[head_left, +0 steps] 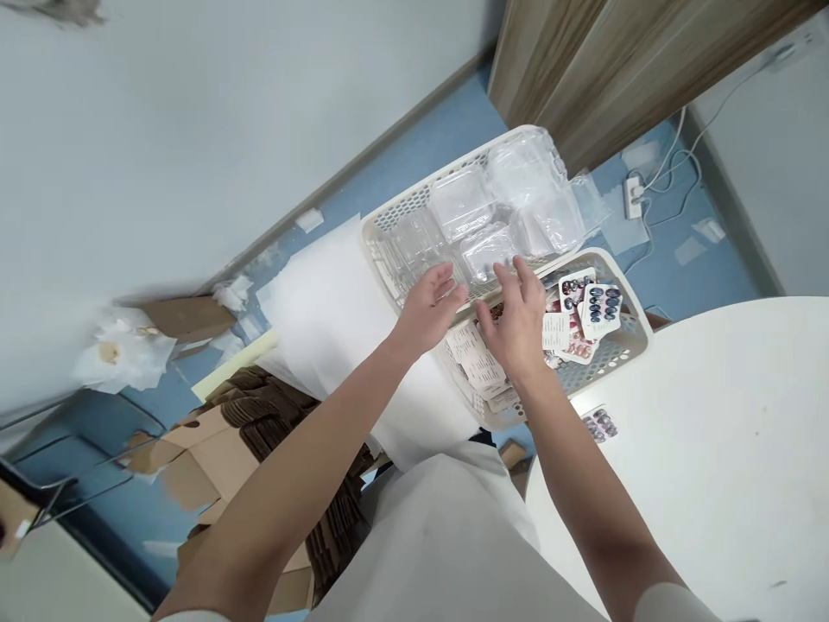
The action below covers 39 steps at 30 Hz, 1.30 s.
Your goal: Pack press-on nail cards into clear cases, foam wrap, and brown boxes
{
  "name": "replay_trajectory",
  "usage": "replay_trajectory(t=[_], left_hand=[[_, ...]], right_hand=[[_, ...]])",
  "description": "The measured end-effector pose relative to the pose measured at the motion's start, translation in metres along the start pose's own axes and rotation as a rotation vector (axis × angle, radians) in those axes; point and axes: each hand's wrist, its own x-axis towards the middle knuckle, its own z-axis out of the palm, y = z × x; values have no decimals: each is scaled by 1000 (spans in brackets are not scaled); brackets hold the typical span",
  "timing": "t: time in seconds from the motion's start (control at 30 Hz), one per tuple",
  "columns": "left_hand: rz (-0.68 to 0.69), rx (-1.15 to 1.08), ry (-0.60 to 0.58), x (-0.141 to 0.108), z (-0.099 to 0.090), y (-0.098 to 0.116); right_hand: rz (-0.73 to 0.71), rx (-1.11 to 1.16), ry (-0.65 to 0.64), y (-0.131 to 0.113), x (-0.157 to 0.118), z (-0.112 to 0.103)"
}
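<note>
My left hand hangs over the near edge of the rear plastic basket, its fingers slightly bent and apart with nothing visible between them. That basket holds clear plastic boxes and packs in clear wrap. Beside it, my right hand is above the front basket with fingers spread, also without a visible object. In the front basket lie white cards bearing glossy dark ovals that look like press-on nails. Printed cards lie at its left end, partly covered by my right hand.
A round white table stands at the right, with another card of ovals near its edge. White sheeting lies left of the baskets. Folded brown cardboard boxes are stacked lower left. A power strip with cables lies on the floor.
</note>
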Motion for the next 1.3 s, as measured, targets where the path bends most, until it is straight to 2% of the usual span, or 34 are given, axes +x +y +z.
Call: replay_trajectory(t=[0.23,0.5,0.63,0.8,0.9,1.0,1.13,1.3], left_hand=[[54,-5,20,14,15,-6],[43,37,44,20,13,-5],[24,26,60,23,10,-2],[75,-26,160,13,3,-3],[127,-35,208,-6,-2,-2],[160,-56,175,-38,-5,-1],[159,-119,84,-95,-7,-4],[145,-214,-33,-171,1,-29]], right_hand=[[59,-50,4,6,6,5],[78,-82,-12,0,11,8],[87,10,-33,-5,12,6],[93,250,6,-18,0,-5],[103,412,59,-28,-19,-12],[128,553,106,-39,-48,-20],[176,731,143,-51,-99,-31],[334,953,187,-65,-178,-45]])
